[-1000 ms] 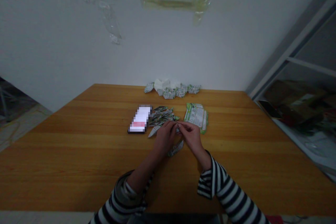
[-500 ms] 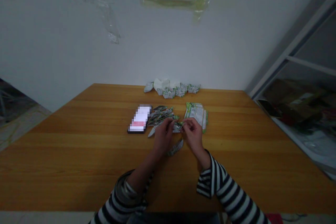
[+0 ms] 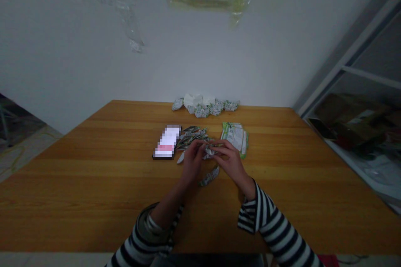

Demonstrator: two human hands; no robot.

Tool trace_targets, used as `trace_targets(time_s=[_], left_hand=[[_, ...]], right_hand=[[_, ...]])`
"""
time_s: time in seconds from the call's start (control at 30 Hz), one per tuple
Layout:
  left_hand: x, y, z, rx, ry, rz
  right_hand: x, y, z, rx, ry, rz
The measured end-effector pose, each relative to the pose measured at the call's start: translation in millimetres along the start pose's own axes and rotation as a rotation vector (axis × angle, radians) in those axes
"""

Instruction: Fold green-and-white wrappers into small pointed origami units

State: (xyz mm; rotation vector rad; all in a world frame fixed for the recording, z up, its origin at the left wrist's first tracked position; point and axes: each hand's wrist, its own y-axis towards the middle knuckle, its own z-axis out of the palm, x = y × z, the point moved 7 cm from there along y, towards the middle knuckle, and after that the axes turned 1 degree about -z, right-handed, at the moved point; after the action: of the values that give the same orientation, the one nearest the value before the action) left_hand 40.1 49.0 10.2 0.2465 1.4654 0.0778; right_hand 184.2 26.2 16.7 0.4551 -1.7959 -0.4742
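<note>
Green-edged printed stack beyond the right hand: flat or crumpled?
Flat: the printed stack lies on the table with smooth faces and straight edges.

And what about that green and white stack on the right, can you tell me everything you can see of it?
The stack looks like a few flat, thin packets, white with green edges and rows of print too small to read. They lie flat but not quite lined up, on the wooden table. The right hand hides their near left part, so I can't tell whether it touches them.
</note>
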Motion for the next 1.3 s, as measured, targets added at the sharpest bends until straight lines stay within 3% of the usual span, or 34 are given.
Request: trace_targets(time_s=[0.23, 0.4, 0.53, 0.7, 0.93, 1.0, 1.13, 1.3], left_hand=[[5.1, -2.1, 4.6, 0.009, -0.192, -0.051], [11.1, -2.3, 6.7, 0.025, -0.271, -0.074], [7.6, -0.9, 9.4, 0.036, -0.259, -0.095], [1.8, 0.2, 8.6, 0.02, -0.19, -0.066], [-5.2, 0.1, 6.7, 0.054, -0.212, -0.022], [-11.3, -0.2, 5.9, 0.066, -0.176, 0.008], [-15.4, -2.0, 4.4, 0.096, -0.094, 0.067], [-5.8, -5.0, 5.7, 0.172, 0.091, 0.093]], right_hand=[[-17.8, -0.7, -4.0, -0.166, 0.109, 0.119], [-28.1, -0.9, -2.3, -0.198, 0.135, 0.278], [-35.6, -6.8, -1.7, -0.293, 0.225, 0.392], [-36.3, -9.2, -2.1, -0.362, 0.287, 0.381], [-17.5, -5.9, -9.6, -0.313, 0.175, 0.296], [-11.6, -3.4, -11.3, -0.272, 0.229, 0.284], [-12.7, 0.6, -6.9, -0.092, 0.463, 0.39], [-22.0, -1.6, -6.4, 0.195, 0.416, 0.45]])
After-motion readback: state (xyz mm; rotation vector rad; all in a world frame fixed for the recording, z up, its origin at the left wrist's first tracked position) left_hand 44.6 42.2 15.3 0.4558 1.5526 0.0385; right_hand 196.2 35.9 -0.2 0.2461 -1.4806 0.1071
